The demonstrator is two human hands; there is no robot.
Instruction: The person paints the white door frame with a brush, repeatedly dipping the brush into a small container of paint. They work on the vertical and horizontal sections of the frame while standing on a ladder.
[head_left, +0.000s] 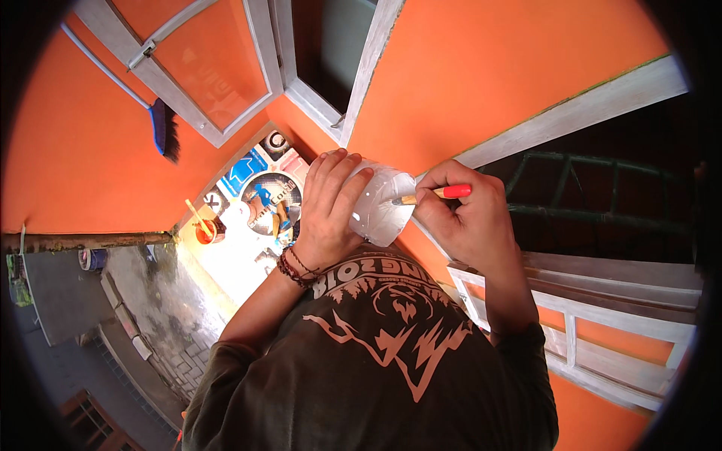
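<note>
My left hand (331, 199) is wrapped around a clear plastic container, like a cut bottle (382, 207), held sideways in front of my chest. A few white spots show on its wall. Between the fingers of my right hand (468, 222) is a small paintbrush (453, 192) with a red handle end and a tan shaft. The brush's dark tip points left and lies at the container's right end; whether it touches the wall is hard to tell.
A table (229, 267) with a printed top stands ahead to the left, partly glared white. On it are a jar of orange-red liquid (209, 231) with a yellow stick in it and several small items (282, 222). A broom (164, 131) leans by the orange wall (481, 75). White-framed windows (602, 323) flank me.
</note>
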